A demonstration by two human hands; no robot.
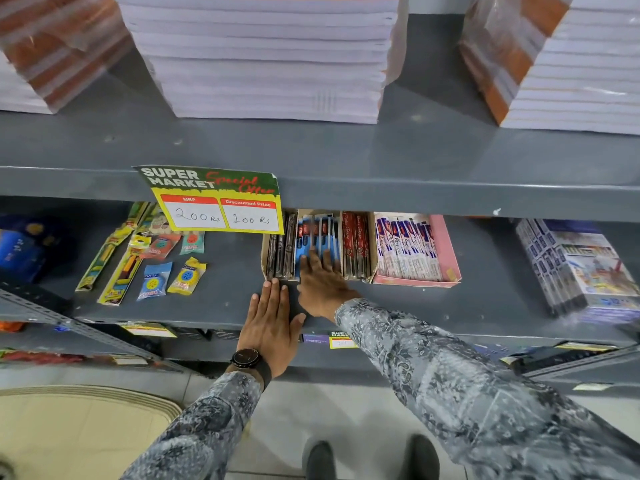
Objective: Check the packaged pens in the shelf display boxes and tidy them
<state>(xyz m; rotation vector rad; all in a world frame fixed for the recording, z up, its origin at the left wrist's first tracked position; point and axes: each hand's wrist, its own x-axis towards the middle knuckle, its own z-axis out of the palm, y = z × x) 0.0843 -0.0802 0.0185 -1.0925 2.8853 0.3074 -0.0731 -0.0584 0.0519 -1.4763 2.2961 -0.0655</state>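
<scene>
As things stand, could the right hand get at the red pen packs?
Probably yes: the right hand already lies on the blue pen packs, and the red pen packs stand uncovered in the adjacent section.

From my feed the light is even and soft, coming from overhead, bright enough to read the price sign (221, 206) above my fingers (313, 263). The upper shelf (450, 188) throws a dim band over the back of the lower shelf (221, 271), so the pen packs (317, 233) just beyond my fingers sit half in shadow. Faint shadows lie under both hands. The paper stacks (263, 57) far above are soft and smeared, with glare on their wrapping. The wide lens bends the shelf edges, and things far left and right of my fingers blur.
</scene>
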